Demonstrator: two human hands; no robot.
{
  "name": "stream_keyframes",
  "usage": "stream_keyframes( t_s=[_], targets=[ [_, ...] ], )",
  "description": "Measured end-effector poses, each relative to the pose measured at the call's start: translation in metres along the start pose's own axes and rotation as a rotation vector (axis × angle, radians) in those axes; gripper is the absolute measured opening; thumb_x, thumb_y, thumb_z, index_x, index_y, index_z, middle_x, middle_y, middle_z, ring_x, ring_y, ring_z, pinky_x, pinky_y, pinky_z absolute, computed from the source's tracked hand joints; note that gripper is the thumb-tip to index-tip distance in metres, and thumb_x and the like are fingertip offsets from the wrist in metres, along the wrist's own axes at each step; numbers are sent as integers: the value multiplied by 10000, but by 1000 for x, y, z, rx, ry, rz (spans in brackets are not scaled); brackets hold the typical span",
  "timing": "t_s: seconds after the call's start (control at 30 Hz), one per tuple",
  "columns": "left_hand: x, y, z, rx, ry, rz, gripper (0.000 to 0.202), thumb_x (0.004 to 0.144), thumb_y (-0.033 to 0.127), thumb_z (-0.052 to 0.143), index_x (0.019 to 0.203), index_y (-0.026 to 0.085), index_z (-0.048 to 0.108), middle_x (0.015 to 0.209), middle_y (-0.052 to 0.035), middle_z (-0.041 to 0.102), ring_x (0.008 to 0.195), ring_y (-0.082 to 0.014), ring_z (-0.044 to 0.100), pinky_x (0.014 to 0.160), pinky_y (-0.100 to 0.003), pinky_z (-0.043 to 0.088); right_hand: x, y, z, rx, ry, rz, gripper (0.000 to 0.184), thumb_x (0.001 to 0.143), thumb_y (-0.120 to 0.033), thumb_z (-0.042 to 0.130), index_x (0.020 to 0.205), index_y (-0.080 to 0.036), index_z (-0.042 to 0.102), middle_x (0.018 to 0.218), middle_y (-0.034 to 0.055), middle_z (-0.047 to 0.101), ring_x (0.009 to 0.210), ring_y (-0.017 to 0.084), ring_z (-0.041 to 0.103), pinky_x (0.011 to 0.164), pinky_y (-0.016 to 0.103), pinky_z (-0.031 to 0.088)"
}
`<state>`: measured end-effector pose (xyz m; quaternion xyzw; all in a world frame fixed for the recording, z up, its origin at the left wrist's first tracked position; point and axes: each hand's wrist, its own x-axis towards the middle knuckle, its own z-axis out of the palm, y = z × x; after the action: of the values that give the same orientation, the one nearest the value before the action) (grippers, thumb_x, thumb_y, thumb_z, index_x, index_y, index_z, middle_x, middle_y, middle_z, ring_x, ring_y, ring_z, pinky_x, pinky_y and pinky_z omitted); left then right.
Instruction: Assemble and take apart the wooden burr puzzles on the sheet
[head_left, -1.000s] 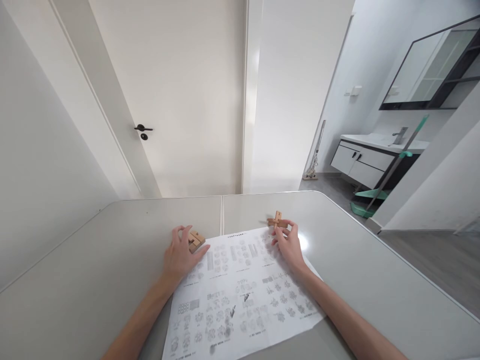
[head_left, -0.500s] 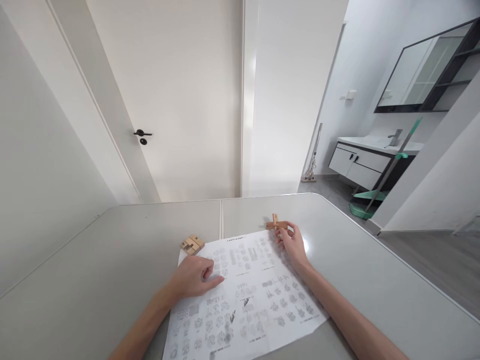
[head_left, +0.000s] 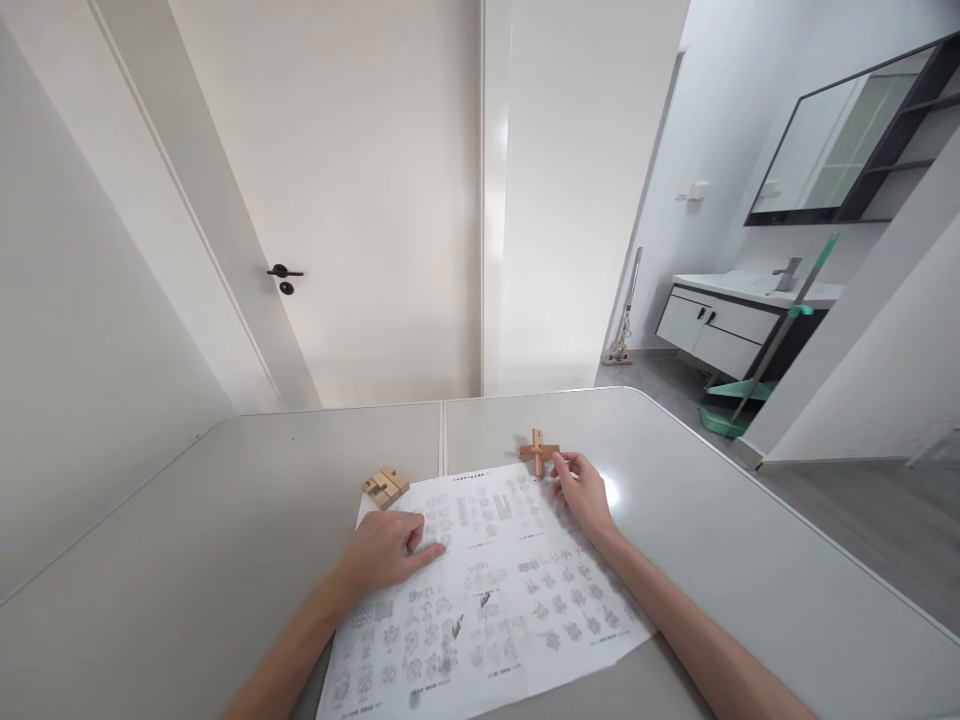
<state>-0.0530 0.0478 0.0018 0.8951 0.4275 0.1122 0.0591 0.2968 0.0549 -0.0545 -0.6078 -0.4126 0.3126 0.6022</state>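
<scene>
head view: two hands flanked a printed sheet (head_left: pixel 499 570) on the table (head_left: pixel 172 540), near two wooden pieces.
the left hand (head_left: pixel 386 548) lay over the sheet, fingers loosely curled, thumb spread away, gripping nothing; the flat wooden block (head_left: pixel 386 487) sat just beyond it, at the sheet's upper left corner. the right hand (head_left: pixel 583 492) had its fingertips at the right end of the wooden cross (head_left: pixel 538 452), by the sheet's top edge; whether they pinched it could not be told.
</scene>
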Motion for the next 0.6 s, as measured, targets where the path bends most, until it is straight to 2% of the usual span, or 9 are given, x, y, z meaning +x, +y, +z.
stream_keyframes(
  t_s=[0.17,0.33,0.43,0.5,0.6],
  targets=[
    [1,3,-3,-11,-13,-27,487,917,552,578,626,195,421,558,35,511,534,-132,461,554,-257,249,-3,-5,-1,-13,-28,-46,518,837,-712,592,868,-196,623,772,42,699,482,168,621,399,252,414],
    [1,8,-5,-42,14,-65,471,945,520,553,626,196,427,558,38,510,539,-133,476,559,-260,275,-13,-18,5,26,-129,-85,548,843,-733,601,900,-190,641,812,71,717,564,196,650,447,268,444],
    [2,20,-5,-134,61,-87,405,950,507,557,687,205,492,604,40,540,564,-134,499,575,-260,324,-30,-32,12,137,-324,-130,521,901,-695,573,982,-186,646,876,88,732,607,198,666,474,273,455],
    [2,31,-4,-238,73,-87,297,944,502,578,849,221,569,693,38,592,598,-138,528,607,-260,377,-44,-41,18,188,-450,-161,488,939,-660,553,1034,-190,643,905,84,736,618,189,675,496,274,467],
    [2,47,-1,-364,42,-84,247,963,478,563,1026,239,574,763,36,614,651,-150,563,634,-261,414,-66,-51,26,224,-574,-171,449,965,-627,545,1067,-198,630,939,82,741,635,191,699,504,276,473]
  ],
)
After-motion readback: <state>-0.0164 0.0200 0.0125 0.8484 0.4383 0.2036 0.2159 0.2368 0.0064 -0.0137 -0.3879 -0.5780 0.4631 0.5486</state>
